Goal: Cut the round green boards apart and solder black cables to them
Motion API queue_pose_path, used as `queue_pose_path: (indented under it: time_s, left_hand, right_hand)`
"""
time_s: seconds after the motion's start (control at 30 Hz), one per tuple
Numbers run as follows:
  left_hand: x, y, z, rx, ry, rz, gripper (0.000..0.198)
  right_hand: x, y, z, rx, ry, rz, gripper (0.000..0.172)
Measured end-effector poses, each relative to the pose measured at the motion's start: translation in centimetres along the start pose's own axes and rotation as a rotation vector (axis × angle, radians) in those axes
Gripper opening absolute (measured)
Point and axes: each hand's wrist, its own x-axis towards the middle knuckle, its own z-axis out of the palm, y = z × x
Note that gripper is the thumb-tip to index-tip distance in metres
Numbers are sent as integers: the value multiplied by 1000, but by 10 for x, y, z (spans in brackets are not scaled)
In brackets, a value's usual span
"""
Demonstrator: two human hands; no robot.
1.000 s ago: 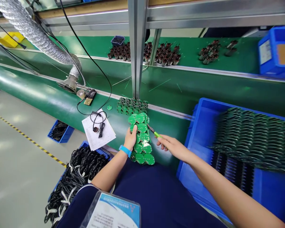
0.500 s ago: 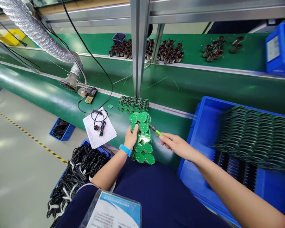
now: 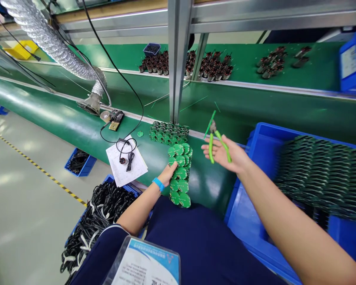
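Note:
My left hand grips the left edge of a panel of round green circuit boards, held upright over the near edge of the green bench. My right hand is raised palm up to the right of the panel, with green-handled cutting pliers lying across its loosely curled fingers; the plier jaws point up and away from the panel. A pile of separated round green boards lies on the bench just beyond the panel.
A blue bin at right holds stacked green board panels. A paper sheet with a coiled cable, a soldering tool and a fume hose lie left. A bin of black cables sits below. Small motors line the far shelf.
My right hand has lifted the pliers up and away from the panel's right edge and turned palm up. The left hand still holds the panel, slightly lower.

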Motion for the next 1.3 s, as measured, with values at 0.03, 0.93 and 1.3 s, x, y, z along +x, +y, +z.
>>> queue_pose_path:
  time_s: [0.03, 0.93, 1.3]
  left_hand:
    - [-1, 0, -5, 48, 17, 14, 75]
    - [121, 68, -99, 1801, -237, 605, 88]
    - [119, 38, -108, 1576, 271, 569, 55]
  right_hand:
    - [13, -3, -10, -5, 93, 33, 55]
    - [127, 32, -52, -919, 314, -59, 30]
    - [184, 49, -19, -1142, 364, -130, 35]
